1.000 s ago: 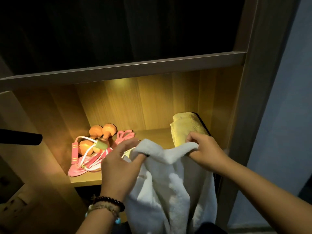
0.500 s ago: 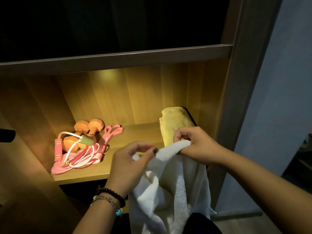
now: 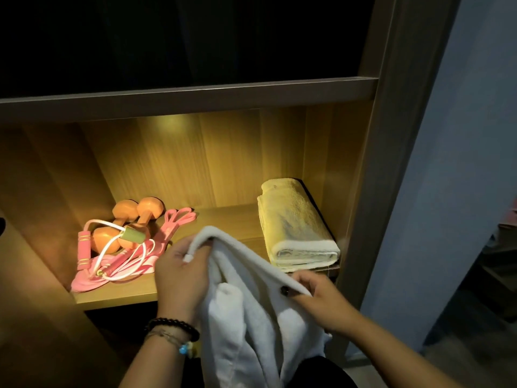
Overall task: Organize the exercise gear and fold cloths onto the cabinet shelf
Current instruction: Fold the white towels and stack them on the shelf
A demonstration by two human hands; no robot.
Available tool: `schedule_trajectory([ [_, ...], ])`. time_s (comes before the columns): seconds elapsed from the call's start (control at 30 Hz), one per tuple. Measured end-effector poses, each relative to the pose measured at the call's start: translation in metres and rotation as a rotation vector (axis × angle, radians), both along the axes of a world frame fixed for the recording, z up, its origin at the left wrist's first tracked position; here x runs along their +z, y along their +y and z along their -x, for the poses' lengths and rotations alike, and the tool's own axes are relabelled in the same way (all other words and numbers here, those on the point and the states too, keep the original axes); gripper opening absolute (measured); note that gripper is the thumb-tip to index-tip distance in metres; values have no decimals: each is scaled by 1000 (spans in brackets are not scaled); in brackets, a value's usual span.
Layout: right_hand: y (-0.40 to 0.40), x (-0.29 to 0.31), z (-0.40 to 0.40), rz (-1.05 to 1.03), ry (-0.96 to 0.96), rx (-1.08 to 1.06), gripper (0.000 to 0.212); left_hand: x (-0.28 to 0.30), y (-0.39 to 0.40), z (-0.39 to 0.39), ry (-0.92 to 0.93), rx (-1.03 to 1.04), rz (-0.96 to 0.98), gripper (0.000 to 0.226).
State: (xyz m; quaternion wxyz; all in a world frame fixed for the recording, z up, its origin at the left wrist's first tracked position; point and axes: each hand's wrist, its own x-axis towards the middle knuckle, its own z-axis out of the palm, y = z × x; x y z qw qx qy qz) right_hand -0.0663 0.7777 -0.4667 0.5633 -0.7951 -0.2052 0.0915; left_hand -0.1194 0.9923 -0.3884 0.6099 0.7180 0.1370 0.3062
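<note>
A white towel (image 3: 246,309) hangs in front of the lit wooden cabinet shelf (image 3: 117,296). My left hand (image 3: 181,278) grips its upper corner, and my right hand (image 3: 321,301) pinches the top edge lower and further right. A folded yellow towel (image 3: 293,225) lies at the shelf's right end against the side wall. On the left of the shelf sit two orange dumbbells (image 3: 131,217), a pink-handled skipping rope (image 3: 112,256) with a white cord, and pink resistance bands (image 3: 176,219).
The cabinet's upright side panel (image 3: 372,175) stands just right of the yellow towel, with a blue-grey wall (image 3: 447,163) beyond it. A shelf board (image 3: 195,96) runs overhead, dark above. The compartment below the shelf is dark.
My right hand has dropped lower and slid along the towel edge, so the top edge now slopes down to the right. The view has shifted, showing more of the shelf.
</note>
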Motion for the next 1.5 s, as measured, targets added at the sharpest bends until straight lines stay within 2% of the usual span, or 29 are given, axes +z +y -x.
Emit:
schedule_trajectory([
  [0.1, -8, -17, -5, -34, 6, -239, 24, 4, 15, 4, 31, 11, 39, 26],
  [0.17, -5, -2, -11, -23, -76, -274, 18, 4, 14, 11, 56, -90, -19, 23],
  [0.27, 12, 34, -10, 90, -215, -79, 14, -2, 8, 19, 144, -303, -77, 48],
  [0.37, 31, 66, -5, 126, -259, 52, 11, -13, -2, 17, 284, -508, -226, 71],
  [0.4, 35, 75, -4, 116, -258, 72, 10, -17, -5, 17, 304, -576, -241, 70],
  [0.47, 39, 85, -3, 106, -250, 124, 9, -23, -11, 15, 272, -622, -289, 48],
  [0.53, 37, 85, -2, 111, -249, 146, 10, -27, -11, 13, 226, -541, -351, 23],
  [0.57, 35, 83, -3, 104, -245, 137, 10, -29, -10, 12, 210, -491, -357, 19],
  [0.63, 31, 74, -4, 91, -223, 87, 11, -32, -9, 10, 182, -416, -305, 20],
  [0.73, 20, 51, -8, 99, -161, 30, 22, -35, -4, 8, 145, -322, -116, 18],
  [0.83, 5, 20, -8, 204, -76, -28, 25, -34, 6, 8, 98, -199, 36, 18],
  [0.97, -10, -14, -5, 305, 21, -188, 40, -31, 25, 7, 84, 62, 209, 19],
  [1.03, -3, -12, -3, 234, 34, -235, 41, -31, 29, 7, 86, 140, 277, 36],
  [1.1, 13, 0, -2, 145, 63, -280, 32, -31, 27, 9, 88, 120, 298, 51],
  [1.17, 29, 13, -1, 30, 121, -319, 35, -35, 22, 10, 91, 106, 299, 58],
  [1.23, 43, 26, 3, -143, 230, -335, 41, -39, 17, 12, 72, 142, 276, 57],
  [1.3, 56, 40, 12, -275, 321, -313, 35, -40, 11, 14, 32, 203, 243, 51],
  [1.43, 77, 44, 30, -383, 330, -359, 37, -39, 3, 17, -103, 318, 278, 31],
  [1.5, 84, 41, 39, -454, 304, -404, 48, -37, 0, 17, -100, 329, 317, 27],
])
